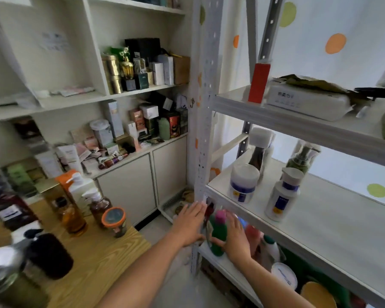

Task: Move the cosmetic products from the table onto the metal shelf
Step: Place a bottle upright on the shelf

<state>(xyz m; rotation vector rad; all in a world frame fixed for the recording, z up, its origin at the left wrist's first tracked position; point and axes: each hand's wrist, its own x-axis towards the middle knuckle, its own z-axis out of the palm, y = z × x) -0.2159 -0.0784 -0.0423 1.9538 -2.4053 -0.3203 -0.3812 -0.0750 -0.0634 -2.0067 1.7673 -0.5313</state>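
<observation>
Your right hand (236, 238) curls thumb and fingers round the green bottle (217, 234) standing on the low tier of the metal shelf (331, 230), your left hand (190, 223) lies flat, fingers straight, beside the post (206, 130), and 1 tier up stand a white jar (242, 183) and a white bottle (280, 196).

Wooden table (111, 252): an orange-lidded jar (114, 222) near the edge, amber pump bottles (72, 218) just beside it, a dark bottle (50, 255) apart. Metal shelf (331, 230), middle tier: a white jar (242, 183) and a white bottle (280, 196) in front, two taller bottles (301, 156) behind (blurred). Upper tier: a white packet (305, 101). Lowest tier: a green bottle (218, 236) at the front corner.
</observation>
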